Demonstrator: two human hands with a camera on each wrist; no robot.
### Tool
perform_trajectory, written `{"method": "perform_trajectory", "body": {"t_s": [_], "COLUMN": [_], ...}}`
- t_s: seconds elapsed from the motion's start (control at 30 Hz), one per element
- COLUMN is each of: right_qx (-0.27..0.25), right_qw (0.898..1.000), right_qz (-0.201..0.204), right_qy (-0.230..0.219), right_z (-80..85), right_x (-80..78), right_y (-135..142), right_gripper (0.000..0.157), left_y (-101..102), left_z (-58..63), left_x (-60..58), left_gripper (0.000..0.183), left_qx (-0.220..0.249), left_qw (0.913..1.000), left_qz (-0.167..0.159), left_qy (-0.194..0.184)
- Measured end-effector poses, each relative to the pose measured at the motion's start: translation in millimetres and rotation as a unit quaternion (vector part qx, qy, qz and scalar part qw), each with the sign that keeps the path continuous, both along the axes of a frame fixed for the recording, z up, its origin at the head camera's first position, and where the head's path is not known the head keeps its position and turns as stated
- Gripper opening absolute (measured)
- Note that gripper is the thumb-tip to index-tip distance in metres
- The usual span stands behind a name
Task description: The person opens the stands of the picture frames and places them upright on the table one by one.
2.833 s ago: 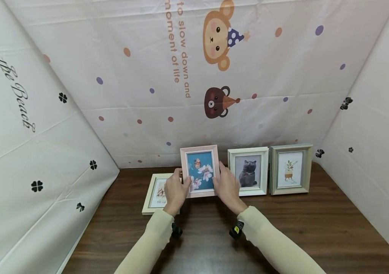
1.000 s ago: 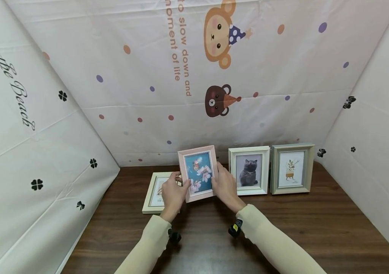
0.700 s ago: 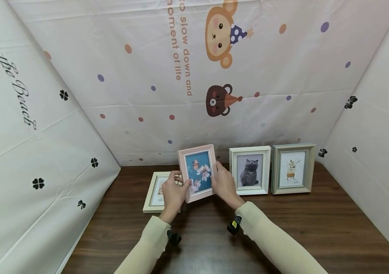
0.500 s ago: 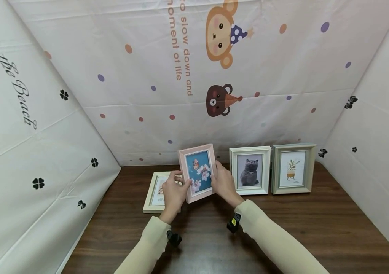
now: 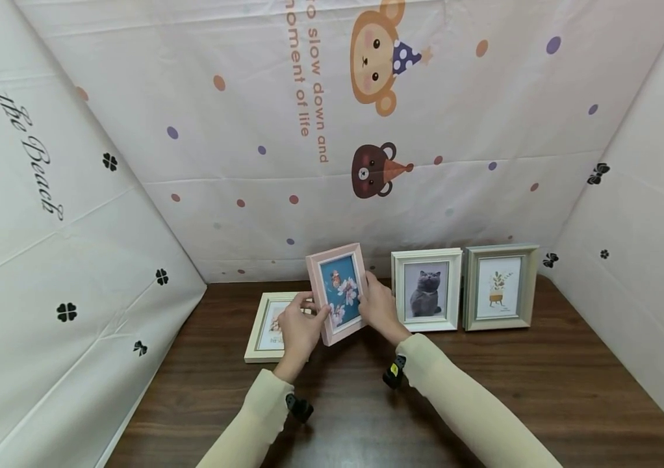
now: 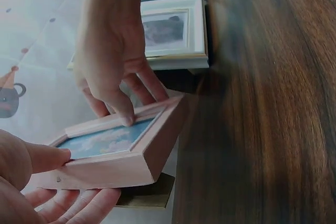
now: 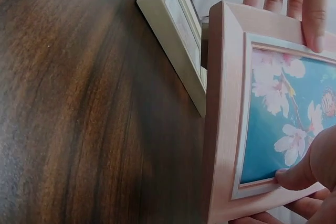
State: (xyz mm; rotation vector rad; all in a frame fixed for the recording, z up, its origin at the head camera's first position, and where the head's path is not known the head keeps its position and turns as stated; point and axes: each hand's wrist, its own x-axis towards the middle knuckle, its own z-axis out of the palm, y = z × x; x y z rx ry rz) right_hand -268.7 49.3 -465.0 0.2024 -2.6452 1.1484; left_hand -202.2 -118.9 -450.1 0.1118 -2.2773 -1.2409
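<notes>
A pink picture frame with a butterfly-and-blossom picture is held tilted over the table between both hands. My left hand pinches its lower left edge, thumb in front and fingers behind. On the opposite edge my right hand grips it, the thumb on the front of the frame near the picture's border. In the left wrist view the frame's thick side shows, with a dark flap jutting out behind. A cream frame lies flat just left, partly covered by my left hand.
Upright at the back right stand a white frame with a grey cat picture and a grey-beige frame with a potted plant picture. Printed cloth walls enclose the brown wooden table at the back and sides.
The pink frame has gone from nearly straight to tilted, and has turned so more of its left side shows. Both hands keep hold of it; the right has shifted slightly left. Other frames stay put.
</notes>
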Motion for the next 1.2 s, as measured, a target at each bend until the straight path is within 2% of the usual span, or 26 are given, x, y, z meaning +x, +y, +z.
{"method": "perform_trajectory", "body": {"t_s": [0.33,1.2], "right_qx": [0.012,0.025], "right_qw": [0.999,0.999], "right_qz": [-0.007,-0.005], "right_qy": [-0.029,-0.024], "right_z": [-0.3,0.7], "right_x": [-8.1,-10.6], "right_y": [-5.0,-0.5], "right_gripper": [0.059,0.061], "left_y": [1.1,0.2], "left_z": [0.3,-3.9], "left_x": [-0.2,-4.1], "left_gripper": [0.033,0.034], "left_qx": [0.018,0.022], "left_qw": [0.9995,0.9975], "left_qz": [-0.025,-0.057], "left_qy": [0.007,0.036]}}
